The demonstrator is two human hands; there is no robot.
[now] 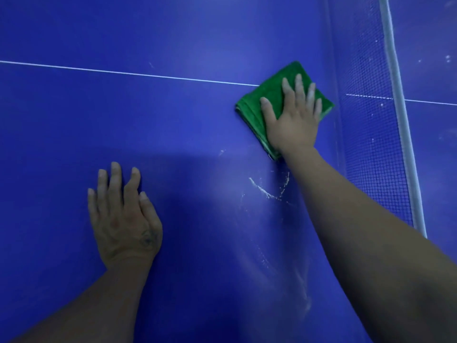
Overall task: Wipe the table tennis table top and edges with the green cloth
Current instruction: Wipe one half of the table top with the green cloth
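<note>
Fingers (299, 87) of my right hand (294, 122) lie straight and a little spread, pressing flat on the folded green terry cloth (254, 107); nothing is curled round it, my palm and fingertips simply bear down on its top. The cloth lies flat on the blue table tennis tabletop (173, 120), covering the end of the thin white centre line (123, 73) that runs across from the left edge of view, and its right corner sits just beside the foot of the dark mesh net (371, 144). Layered folded edges show along the cloth's left side, and its lowest corner sticks out beneath my wrist. My left hand (123, 219) rests palm down on the bare tabletop, well apart from the cloth, its fingers straight and close together, holding nothing; it lies within a darker band of shadow. Between my two forearms, near my right one, pale white dust streaks (262, 190) curve across the blue surface, with fainter smears trailing down toward me. The net's white top band (400, 107) runs down the right side of view, and scattered white specks (447, 58) show on the far half beyond it.
</note>
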